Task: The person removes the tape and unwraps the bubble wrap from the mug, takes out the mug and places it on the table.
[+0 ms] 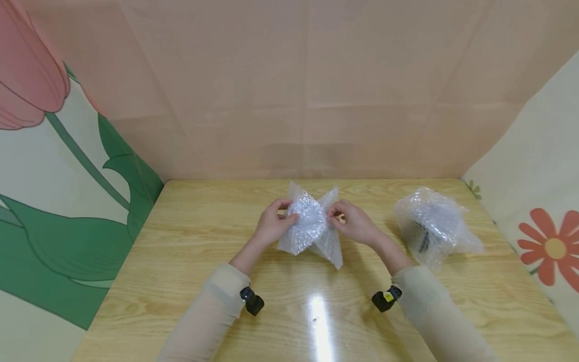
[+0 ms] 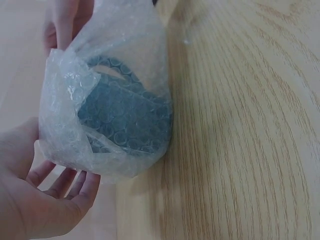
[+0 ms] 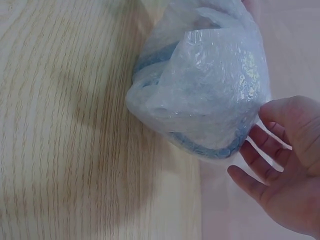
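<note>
A bubble-wrapped bundle (image 1: 306,223) is at the middle of the table, with loose corners of wrap sticking out. Through the plastic in the left wrist view shows a blue-grey object (image 2: 125,117) with a loop like a handle; its exact kind is blurred by the bubbles. My left hand (image 1: 273,222) holds the bundle's left side, thumb on the near face. On the opposite side, my right hand (image 1: 355,221) pinches the bubble wrap (image 3: 215,90) between thumb and forefinger, its other fingers loosely spread. A curved blue edge (image 3: 210,150) is visible low in the right wrist view.
To the right on the wooden table (image 1: 199,221) lies a second bubble-wrapped bundle (image 1: 434,226) with something dark inside. A plain pinkish cloth (image 1: 303,90) hangs behind the table, and flower-patterned sheets (image 1: 552,201) flank it.
</note>
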Demonstrator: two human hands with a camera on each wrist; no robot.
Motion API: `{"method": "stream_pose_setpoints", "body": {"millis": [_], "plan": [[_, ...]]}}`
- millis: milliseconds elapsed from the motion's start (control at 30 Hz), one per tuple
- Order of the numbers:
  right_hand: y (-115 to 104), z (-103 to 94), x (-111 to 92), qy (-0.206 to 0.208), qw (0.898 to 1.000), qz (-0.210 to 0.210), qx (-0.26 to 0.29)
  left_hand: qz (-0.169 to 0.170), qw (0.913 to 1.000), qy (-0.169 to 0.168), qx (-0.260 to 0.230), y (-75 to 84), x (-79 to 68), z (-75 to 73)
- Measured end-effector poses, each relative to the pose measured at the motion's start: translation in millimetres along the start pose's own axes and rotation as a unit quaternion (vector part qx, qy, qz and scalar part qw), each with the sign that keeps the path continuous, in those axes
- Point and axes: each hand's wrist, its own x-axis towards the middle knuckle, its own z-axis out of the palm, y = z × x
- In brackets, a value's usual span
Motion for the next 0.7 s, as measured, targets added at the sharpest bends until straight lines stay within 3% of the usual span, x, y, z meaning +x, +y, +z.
{"method": "stream_pose_setpoints", "body": {"millis": [333, 700], "plan": [[1.1, 0.1, 0.5, -0.007, 1.0, -0.007, 0.022, -0.005, 1.0, -0.002, 0.002, 1.7, -0.8, 0.5], [1.3, -4.5, -0.1, -0.025, 1.0, -0.005, 0.0, -0.007, 1.0, -0.001, 0.006, 0.7, 0.3, 0.5]]}}
